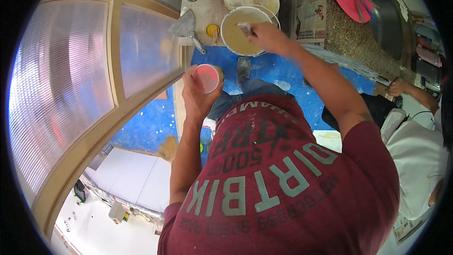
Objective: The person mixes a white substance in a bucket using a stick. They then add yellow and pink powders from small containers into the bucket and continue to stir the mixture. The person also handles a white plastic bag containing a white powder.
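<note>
Over the open white bucket (241, 14) of cream-coloured liquid (237, 40) at the table (211, 13), the right hand (269, 38) has its fingers clamped on a pale, blunt-ended tool (245, 29), perhaps a paintbrush. Nearer the body, the left hand (197, 95) wraps its fingers round a pinkish tub (206, 78). I'd judge work under way, the bucket uncovered; what's left I can't tell.

The cup (206, 78) is pinkish red, the near bucket (243, 12) white with cream contents (231, 33), the floor (278, 68) white-speckled blue.
</note>
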A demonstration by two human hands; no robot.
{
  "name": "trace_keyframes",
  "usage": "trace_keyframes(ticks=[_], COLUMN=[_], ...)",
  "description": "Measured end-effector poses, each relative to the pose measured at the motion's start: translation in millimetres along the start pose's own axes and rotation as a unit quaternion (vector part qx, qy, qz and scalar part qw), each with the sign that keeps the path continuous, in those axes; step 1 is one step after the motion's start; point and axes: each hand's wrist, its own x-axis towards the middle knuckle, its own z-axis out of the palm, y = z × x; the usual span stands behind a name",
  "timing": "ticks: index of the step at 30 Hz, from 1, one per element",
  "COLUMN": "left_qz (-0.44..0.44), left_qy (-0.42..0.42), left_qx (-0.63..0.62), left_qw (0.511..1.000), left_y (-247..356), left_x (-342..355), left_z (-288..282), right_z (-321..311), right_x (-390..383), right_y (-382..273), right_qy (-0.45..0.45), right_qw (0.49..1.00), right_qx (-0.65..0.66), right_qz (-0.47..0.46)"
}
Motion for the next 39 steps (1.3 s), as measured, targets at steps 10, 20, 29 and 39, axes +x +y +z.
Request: trace_keyframes(ticks=[10,20,29,39], left_qz=[-0.001,0.001,0.029,-0.003], left_qy=[-0.009,0.007,-0.001,-0.007], left_qx=[-0.004,0.011,0.004,0.020], left_qw=[1.000,1.000,1.000,1.000], left_y=[5.3,1.5,5.2,10.2], left_x=[10.1,3.1,0.0,-8.4], left_z=[-1.8,-11.4,-14.8,-15.8], right_z=[36.4,-96.5,-169.1,-167.8], right_x=[-16.0,-37.0,-18.5,-15.6], right_y=[20.4,25.1,68.9,85.4], right_qy=[0.129,0.078,0.049,0.063], right_qw=[0.991,0.945,0.912,0.875], right_qx=[0.030,0.289,0.400,0.475], right_qz=[-0.025,0.129,0.079,0.076])
